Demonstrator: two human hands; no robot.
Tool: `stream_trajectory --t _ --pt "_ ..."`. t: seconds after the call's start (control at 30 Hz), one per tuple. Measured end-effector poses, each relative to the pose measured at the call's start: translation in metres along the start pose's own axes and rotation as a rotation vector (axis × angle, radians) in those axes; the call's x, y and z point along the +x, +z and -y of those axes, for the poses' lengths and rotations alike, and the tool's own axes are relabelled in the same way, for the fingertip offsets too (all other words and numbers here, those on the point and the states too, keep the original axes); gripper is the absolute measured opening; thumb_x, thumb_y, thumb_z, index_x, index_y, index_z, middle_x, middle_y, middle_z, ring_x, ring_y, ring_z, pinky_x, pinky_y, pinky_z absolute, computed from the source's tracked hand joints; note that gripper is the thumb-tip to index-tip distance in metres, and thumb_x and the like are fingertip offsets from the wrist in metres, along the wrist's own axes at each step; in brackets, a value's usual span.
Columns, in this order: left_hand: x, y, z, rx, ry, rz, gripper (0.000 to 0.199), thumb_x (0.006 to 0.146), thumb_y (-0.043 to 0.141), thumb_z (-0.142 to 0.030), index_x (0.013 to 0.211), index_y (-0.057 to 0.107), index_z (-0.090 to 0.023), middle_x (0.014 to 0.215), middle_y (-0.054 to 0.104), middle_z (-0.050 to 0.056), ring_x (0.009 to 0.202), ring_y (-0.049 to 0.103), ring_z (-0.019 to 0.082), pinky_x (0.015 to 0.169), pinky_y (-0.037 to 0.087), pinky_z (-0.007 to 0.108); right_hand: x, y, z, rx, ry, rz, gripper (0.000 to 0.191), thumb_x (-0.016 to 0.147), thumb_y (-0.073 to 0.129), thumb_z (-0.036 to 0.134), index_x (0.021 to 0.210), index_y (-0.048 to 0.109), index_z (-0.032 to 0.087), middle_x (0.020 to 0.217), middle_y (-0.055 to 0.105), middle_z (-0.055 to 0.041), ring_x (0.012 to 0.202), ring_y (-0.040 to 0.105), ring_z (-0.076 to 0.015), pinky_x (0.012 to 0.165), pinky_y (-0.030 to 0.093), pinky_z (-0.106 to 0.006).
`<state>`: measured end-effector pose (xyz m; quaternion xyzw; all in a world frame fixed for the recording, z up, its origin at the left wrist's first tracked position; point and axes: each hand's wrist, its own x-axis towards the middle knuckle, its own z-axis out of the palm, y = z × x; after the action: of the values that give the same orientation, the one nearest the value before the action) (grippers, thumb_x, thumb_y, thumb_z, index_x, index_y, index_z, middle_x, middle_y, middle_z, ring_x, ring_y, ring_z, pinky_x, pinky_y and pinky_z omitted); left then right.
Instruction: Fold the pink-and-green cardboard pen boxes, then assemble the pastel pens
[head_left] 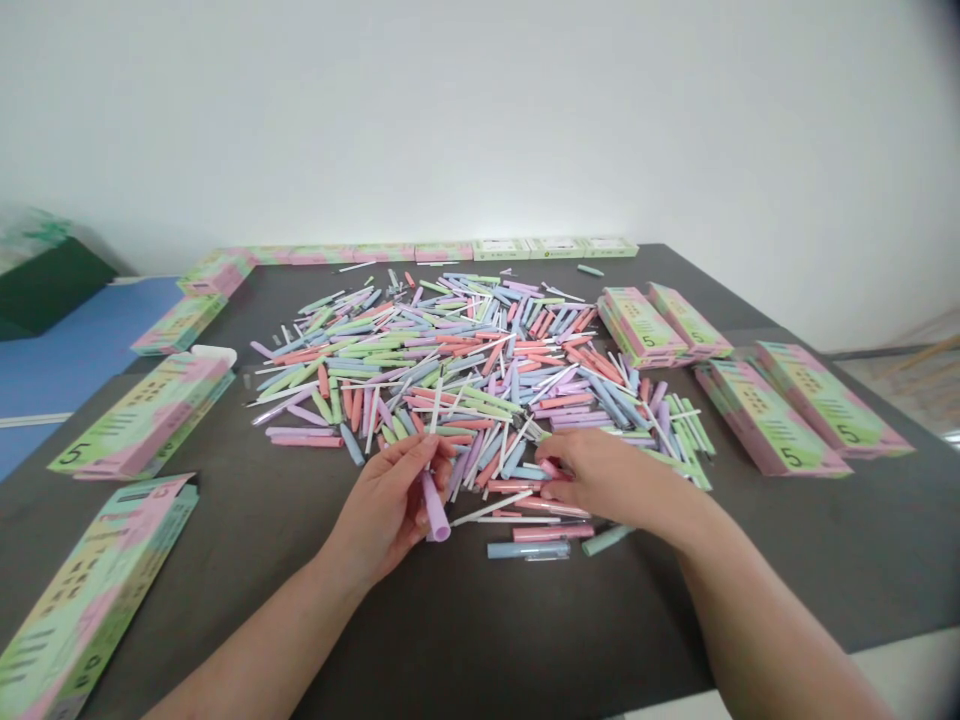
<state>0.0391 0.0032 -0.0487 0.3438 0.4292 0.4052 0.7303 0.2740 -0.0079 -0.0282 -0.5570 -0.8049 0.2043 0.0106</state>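
Observation:
A large heap of pastel pen parts point(450, 380) covers the middle of the dark table, with pink, lilac, blue and green barrels mixed among white sticks. My left hand point(388, 510) is shut on a lilac pen barrel point(436, 508), which points down, and a thin white stick rises beside it. My right hand point(604, 477) lies at the heap's near edge, its fingertips pinching a small pink pen part point(552, 468). Just below that hand, a pale blue pen point(528, 550) and a pink pen point(553, 533) lie apart from the heap.
Flat pink-and-green cardboard boxes printed with a 5 point(142, 420) lie around the table, in stacks at right and left, and a row stands along the far edge. A blue mat point(75, 360) lies beyond the left edge. A white wall rises behind.

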Motion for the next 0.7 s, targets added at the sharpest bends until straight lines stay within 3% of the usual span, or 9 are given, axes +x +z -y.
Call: stream_trajectory --t 0.33,0.53,0.7 --pt "-0.001 0.000 0.001 -0.005 -0.046 0.011 0.024 0.078 0.069 -0.037 0.080 0.063 -0.014 0.057 0.054 -0.004 0.035 0.037 0.002 0.031 0.026 0.013 0.017 0.005 -0.018 0.044 -0.013 -0.275 0.015 0.083 0.060 0.016 0.092 0.071 0.017 0.086 0.070 -0.0060 0.077 0.062 -0.0193 0.070 0.040 -0.027" --pt "0.000 -0.001 0.001 -0.007 -0.052 0.015 0.023 0.078 0.070 -0.036 0.080 0.064 -0.014 0.057 0.055 -0.003 0.035 0.038 0.002 0.031 0.027 0.012 0.014 -0.002 -0.028 0.419 0.155 -0.468 0.017 0.082 0.061 0.028 0.089 0.072 0.018 0.071 0.069 -0.0015 0.058 0.057 -0.0145 0.056 0.039 -0.026" --pt "0.001 -0.003 0.003 0.002 -0.046 0.027 0.022 0.081 0.067 -0.036 0.080 0.064 -0.014 0.057 0.055 -0.004 0.035 0.037 0.002 0.032 0.028 0.013 0.018 0.002 -0.036 0.660 0.200 -0.474 0.020 0.081 0.061 0.032 0.091 0.069 0.017 0.068 0.068 -0.0016 0.052 0.054 -0.0131 0.048 0.039 -0.025"
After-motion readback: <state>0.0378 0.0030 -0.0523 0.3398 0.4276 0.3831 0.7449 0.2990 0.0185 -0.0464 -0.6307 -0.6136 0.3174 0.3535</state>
